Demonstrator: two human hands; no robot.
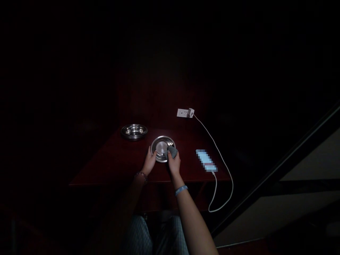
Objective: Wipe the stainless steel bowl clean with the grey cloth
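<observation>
A shiny round metal bowl (161, 146) is tilted toward me above the front part of the dark red table (106, 171). My left hand (149, 162) grips its lower left rim, thumb inside and fingers behind. At the lower right of the bowl, my right hand (174, 163) is closed on a grey cloth (172, 152), which is pressed against the bowl's inner wall. The fingers under the bowl are hidden. Farther back to the left, a stack of similar metal bowls (134, 131) rests on the table.
A lit phone (206, 161), its screen blurred out, lies on the table's right side. Its white cable (218, 150) loops past the front edge and runs up to a charger (190, 112) in the wall socket (182, 113). Much of the surroundings is dark.
</observation>
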